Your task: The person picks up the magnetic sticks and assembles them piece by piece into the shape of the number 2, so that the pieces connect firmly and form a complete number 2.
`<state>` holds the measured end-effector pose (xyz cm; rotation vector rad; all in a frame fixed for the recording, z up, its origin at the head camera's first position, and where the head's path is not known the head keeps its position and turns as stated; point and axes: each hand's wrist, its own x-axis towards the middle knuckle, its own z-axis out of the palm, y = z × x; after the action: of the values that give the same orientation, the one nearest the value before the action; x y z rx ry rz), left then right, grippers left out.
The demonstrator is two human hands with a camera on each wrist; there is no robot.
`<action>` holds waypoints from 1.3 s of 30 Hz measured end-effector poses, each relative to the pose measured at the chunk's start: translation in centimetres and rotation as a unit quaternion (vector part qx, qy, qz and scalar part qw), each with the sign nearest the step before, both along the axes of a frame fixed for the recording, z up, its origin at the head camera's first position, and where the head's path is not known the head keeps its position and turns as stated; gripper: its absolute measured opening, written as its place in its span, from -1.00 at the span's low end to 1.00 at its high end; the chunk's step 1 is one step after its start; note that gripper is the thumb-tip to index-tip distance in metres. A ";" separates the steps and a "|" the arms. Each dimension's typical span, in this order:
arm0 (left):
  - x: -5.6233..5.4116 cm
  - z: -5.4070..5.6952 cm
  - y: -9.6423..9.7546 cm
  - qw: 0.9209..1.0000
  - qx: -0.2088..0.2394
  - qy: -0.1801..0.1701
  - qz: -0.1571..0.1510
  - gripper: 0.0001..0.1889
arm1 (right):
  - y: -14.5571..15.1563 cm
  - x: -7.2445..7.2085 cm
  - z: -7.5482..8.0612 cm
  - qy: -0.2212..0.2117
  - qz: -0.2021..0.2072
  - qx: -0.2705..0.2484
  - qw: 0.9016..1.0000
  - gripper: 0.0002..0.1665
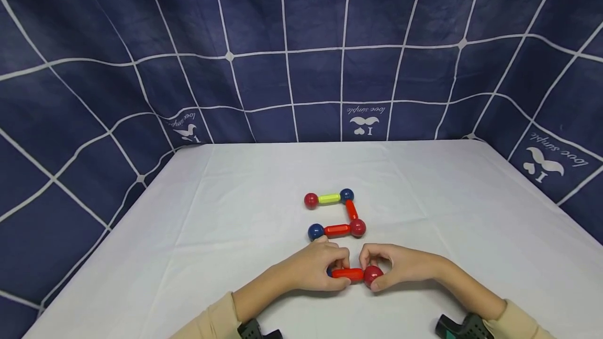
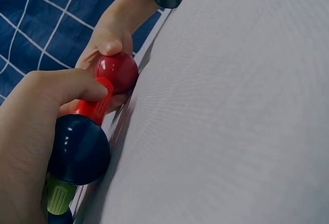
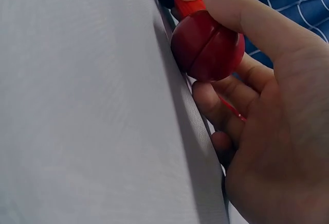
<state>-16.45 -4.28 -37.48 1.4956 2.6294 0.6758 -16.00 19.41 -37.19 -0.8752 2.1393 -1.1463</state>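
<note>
My left hand [image 1: 317, 268] pinches a red rod [image 1: 347, 274] between thumb and fingers. At that rod's left end sits a blue ball [image 2: 79, 149], mostly covered by the hand in the head view. A green rod [image 2: 60, 197] runs on from this ball in the left wrist view. My right hand [image 1: 407, 266] grips a red ball [image 3: 205, 47] between thumb and fingers, and the ball touches the red rod's right end. Beyond the hands lies a zigzag of balls and rods, with another blue ball [image 1: 316, 232] just past my left fingers.
The zigzag includes a second red rod [image 1: 337, 230], another red ball [image 1: 358, 227], a third red rod [image 1: 352, 210], a yellow-green rod [image 1: 329, 199] and a far red ball [image 1: 311, 201]. All lie on a white-covered table [image 1: 235, 198] before a blue checked curtain [image 1: 311, 77].
</note>
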 end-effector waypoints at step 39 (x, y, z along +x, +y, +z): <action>-3.8 0.3 -3.2 0.971 0.119 -0.108 0.179 -0.82 | -0.3 -1.7 -1.9 0.128 -0.199 -0.059 0.970 -0.76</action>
<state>-20.25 -7.45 -37.18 0.9195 2.7420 1.1459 -17.65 19.15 -39.11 -0.6909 2.5633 -1.4332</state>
